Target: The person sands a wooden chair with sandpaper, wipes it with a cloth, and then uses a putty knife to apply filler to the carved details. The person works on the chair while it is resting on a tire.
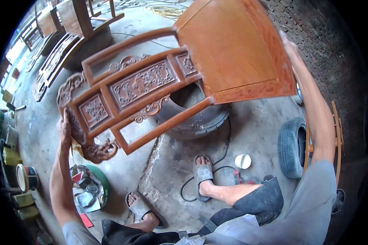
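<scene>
Left hand (64,128): closed on carved crest (78,126), fingers mostly hidden; forearm upright. Carved wooden armchair (194,61) tilted above tyre (196,125)'s far rim; contact unclear. Likely heavy, stiff, slick; scrollwork chip-prone. Best hold: 2 solid frame edges. Right hand (289,45): at seat's right edge, arm extended; finger closure hidden, can't tell.

2 light-grey sleeves (313,192) | dark, pale-smudged shorts (262,201) | 2 grey open-toed slides (203,173)

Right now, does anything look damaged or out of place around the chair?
Yes: a jagged crack splits the concrete floor from beneath the chair toward the left sandal. A black cable lies looped beside the right sandal, a possible trip hazard.
</scene>
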Tool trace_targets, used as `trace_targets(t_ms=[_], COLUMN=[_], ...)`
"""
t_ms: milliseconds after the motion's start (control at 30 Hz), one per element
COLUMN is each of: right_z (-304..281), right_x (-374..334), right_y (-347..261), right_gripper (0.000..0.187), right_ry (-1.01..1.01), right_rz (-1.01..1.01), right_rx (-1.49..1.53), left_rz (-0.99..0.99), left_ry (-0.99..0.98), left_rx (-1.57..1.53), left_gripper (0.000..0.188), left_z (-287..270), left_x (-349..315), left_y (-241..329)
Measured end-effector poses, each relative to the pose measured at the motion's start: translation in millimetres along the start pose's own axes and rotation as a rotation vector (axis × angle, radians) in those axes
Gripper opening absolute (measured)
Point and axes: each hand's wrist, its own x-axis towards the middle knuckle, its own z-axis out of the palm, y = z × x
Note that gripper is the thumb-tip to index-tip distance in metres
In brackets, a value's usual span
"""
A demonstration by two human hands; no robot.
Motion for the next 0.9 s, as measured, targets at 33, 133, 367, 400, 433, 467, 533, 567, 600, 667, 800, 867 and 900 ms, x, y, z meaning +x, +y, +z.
trace_targets(t_ms=[33, 133, 367, 400, 433, 467, 533, 567, 600, 667, 800, 867, 900], right_z=[-19, -32, -60, -69, -75, -68, -53, -47, -52, -53, -27, -6, -5], right_x=[-1, -38, -117, -134, -145, -152, -161, -162, -162, -154, -99, -55, -34], right_y=[22, 72, 225, 237, 261, 282, 313, 325, 332, 355, 366, 350, 343], right_gripper=[0.068, 0.066, 0.053, 0.052, 0.051, 0.05, 0.048, 0.048, 0.047, 0.045, 0.042, 0.041, 0.04], right_ry=[-0.032, 0.013, 0.03, 0.044, 0.025, -0.004, -0.039, -0.056, -0.052, -0.062, -0.113, -0.161, -0.183], right_rz=[-0.082, -0.104, -0.054, -0.046, -0.012, 0.019, 0.063, 0.081, 0.086, 0.098, 0.085, 0.074, 0.065], right_rx=[0.102, 0.262, 0.389, 0.384, 0.443, 0.528, 0.636, 0.676, 0.709, 0.803, 0.965, 1.103, 1.176], left_rz=[0.036, 0.057, 0.259, 0.249, 0.245, 0.253, 0.341, 0.386, 0.422, 0.554, 0.315, 0.183, 0.138], left_ry=[0.004, 0.007, -0.022, -0.047, -0.063, -0.065, -0.057, -0.057, -0.067, 0.138, 0.18, 0.182, 0.209], left_rx=[0.022, -0.163, -0.352, -0.416, -0.465, -0.482, -0.443, -0.42, -0.416, -0.056, -0.143, -0.177, -0.167], left_gripper=[0.075, 0.062, 0.048, 0.046, 0.044, 0.043, 0.043, 0.043, 0.043, 0.045, 0.052, 0.058, 0.057], left_z=[5, 1, -28, -19, -15, -29, -41, -46, -39, -41, -42, -57, -53], left_x=[9, 30, 17, 6, -10, -22, -43, -54, -72, -89, -169, -208, -236], left_y=[9, 17, 37, 32, 35, 41, 27, 20, 23, 13, -16, -34, -19])
